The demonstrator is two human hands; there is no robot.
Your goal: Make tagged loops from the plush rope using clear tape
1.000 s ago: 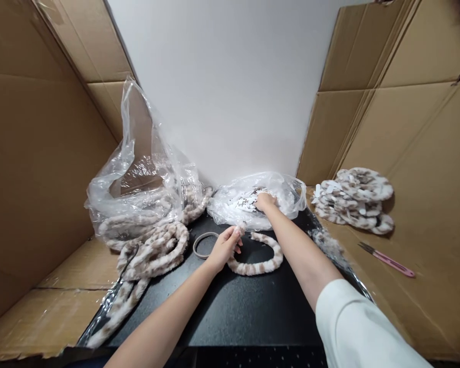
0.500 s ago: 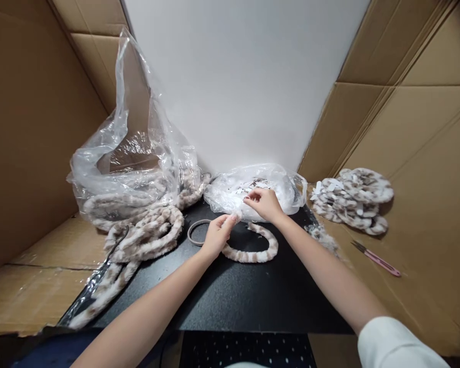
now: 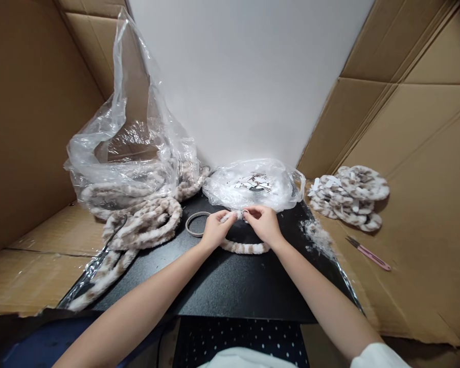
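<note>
A white-and-brown furry strip [image 3: 246, 248] lies curved on the black table between my hands. My left hand [image 3: 215, 228] is closed, thumb and fingers pinching one end of it. Against that end my right hand [image 3: 266, 225] is also closed in a pinch. A small pale bit shows at its fingertips, too small to name; whether the strip's other end is in there is hidden. Left of my left hand lies a thin grey ring [image 3: 194, 225], like a narrow tape roll. Just beyond both hands sits a clear plastic bag [image 3: 218, 186] with white paper scraps [image 3: 255, 181] in it.
At left, long furry strips [image 3: 149, 225] are heaped under a tall clear plastic bag [image 3: 118, 122]. Furry loops with white tags [image 3: 364, 184] are piled on cardboard at right, near pink-handled thread snips [image 3: 371, 255]. Loose fluff [image 3: 318, 236] lies along the black table's [image 3: 214, 291] right edge.
My right hand has come down from over the scrap bag to meet my left hand at the strip's end. The view has shifted slightly.
</note>
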